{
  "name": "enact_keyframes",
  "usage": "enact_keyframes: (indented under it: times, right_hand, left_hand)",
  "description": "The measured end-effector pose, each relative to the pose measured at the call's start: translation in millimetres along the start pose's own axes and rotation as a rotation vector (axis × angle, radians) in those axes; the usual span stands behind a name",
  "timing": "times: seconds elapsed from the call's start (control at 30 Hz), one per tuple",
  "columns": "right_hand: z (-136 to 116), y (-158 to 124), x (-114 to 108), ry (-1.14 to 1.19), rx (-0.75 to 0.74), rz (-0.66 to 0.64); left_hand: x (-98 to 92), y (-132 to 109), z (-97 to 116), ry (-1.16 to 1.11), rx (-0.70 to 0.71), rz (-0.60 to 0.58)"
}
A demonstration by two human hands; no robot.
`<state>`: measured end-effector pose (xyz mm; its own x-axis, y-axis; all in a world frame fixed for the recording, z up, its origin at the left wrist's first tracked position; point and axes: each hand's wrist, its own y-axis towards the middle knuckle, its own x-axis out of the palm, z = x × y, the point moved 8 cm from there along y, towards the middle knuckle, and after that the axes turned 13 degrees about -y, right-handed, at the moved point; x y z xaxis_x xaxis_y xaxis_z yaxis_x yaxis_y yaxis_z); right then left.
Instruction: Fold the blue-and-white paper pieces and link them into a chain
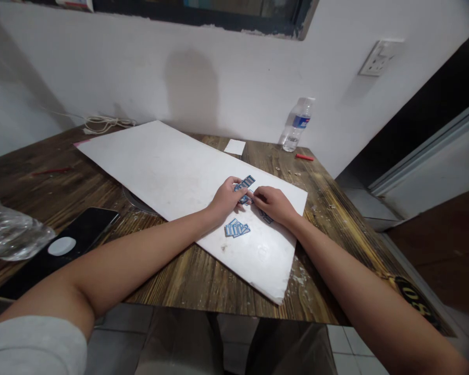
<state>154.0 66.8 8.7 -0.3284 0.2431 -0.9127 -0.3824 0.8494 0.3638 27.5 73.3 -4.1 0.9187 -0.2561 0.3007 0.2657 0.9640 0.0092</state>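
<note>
My left hand (224, 199) is closed on a fanned set of small blue-edged rectangular pieces (247, 182), held just over the white board (152, 161). Close beside it, my right hand (275, 202) has its thumb and fingertips pinched together at the near edge of that set. Whether a piece is between those fingertips is too small to tell. Below the hands, a loose overlapping pile of similar blue-edged pieces (236, 228) lies on the board. More such pieces (266, 217) show partly under my right hand, which hides the others there.
The board lies slantwise on a dark wooden table (172, 281). A plastic bottle (297, 125), a red stick (305, 157) and a white paper square (235, 147) are at the back. A black phone (89, 229) and another bottle (11, 229) stand left; a white cable (105, 123) lies behind.
</note>
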Motion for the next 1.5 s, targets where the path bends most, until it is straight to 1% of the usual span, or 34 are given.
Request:
enact_keyframes:
  times: [0.33, 0.7, 1.5]
  right_hand:
    - [-0.1, -0.2, -0.2, -0.002, 0.001, 0.004]
    - [0.9, 0.4, 0.8, 0.001, 0.009, -0.008]
    - [0.0, 0.1, -0.2, -0.008, 0.010, -0.008]
  left_hand:
    - [1.8, -2.5, 0.3, -0.023, -0.028, -0.002]
    - [2.1, -0.8, -1.1, -0.029, -0.013, -0.031]
    - [-0.5, 2.1, -4.5, 0.018, 0.004, -0.043]
